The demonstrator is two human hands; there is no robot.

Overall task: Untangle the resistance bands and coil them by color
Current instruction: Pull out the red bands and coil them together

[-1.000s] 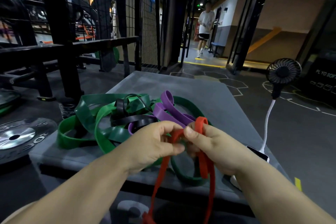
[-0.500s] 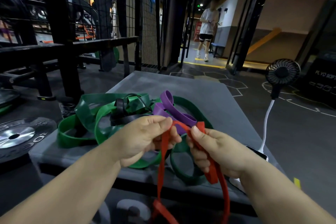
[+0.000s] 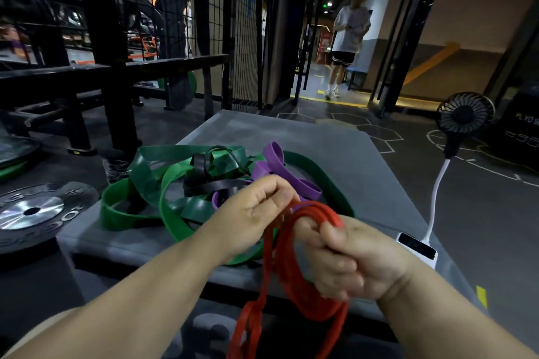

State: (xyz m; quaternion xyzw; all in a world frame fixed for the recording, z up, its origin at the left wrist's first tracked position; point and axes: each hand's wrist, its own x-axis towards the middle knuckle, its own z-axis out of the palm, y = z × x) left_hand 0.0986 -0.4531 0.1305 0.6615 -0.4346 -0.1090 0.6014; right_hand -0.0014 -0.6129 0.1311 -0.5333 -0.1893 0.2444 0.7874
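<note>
Fingers of the right hand curl round the red band, its coil clamped in the fist; left hand fingers pinch the same band at the coil's top, over the box near edge, tail hanging below it. We judge the springy turns could slip off the fist, or the tail snag the green bands, purple band and black band heaped left of centre. A fan and white pack crowd the right edge; weight plate beyond the left
</note>
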